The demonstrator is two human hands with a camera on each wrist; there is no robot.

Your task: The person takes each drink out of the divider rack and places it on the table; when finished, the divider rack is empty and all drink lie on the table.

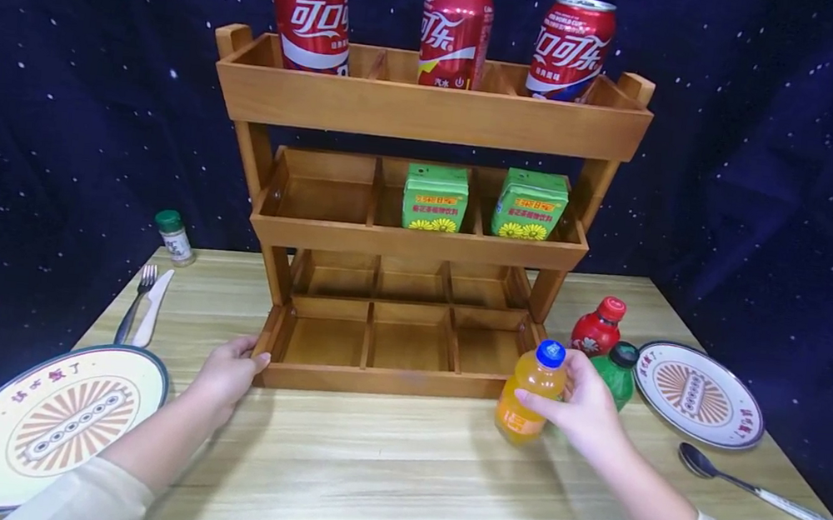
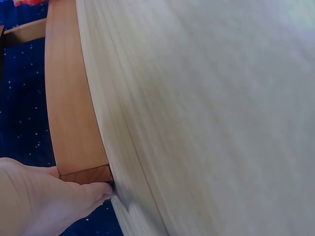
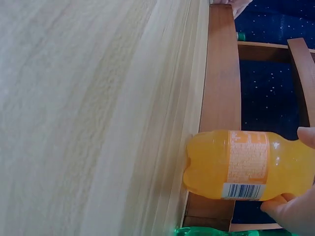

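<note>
My right hand [image 1: 588, 402] grips a small bottle of orange drink [image 1: 528, 392] with a blue cap by its upper part, thumb on one side and fingers on the other. The bottle is upright before the right front corner of a wooden three-tier shelf [image 1: 430, 115]. In the right wrist view the label and barcode of the orange drink bottle [image 3: 246, 164] face the camera. At the lowest tier's left front corner, my left hand [image 1: 228, 372] holds the shelf's end. The left wrist view shows the left hand's thumb and fingers [image 2: 96, 189] around the board's end [image 2: 74, 98].
Three cola cans [image 1: 456, 38] stand on the top tier, two green drink cartons [image 1: 435, 199] on the middle one. Right: a red bottle [image 1: 596, 328], a green bottle [image 1: 616, 375], a plate [image 1: 701, 394], a spoon [image 1: 756, 491]. Left: a plate [image 1: 61, 427], fork [image 1: 136, 300], knife [image 1: 153, 306], shaker [image 1: 174, 237].
</note>
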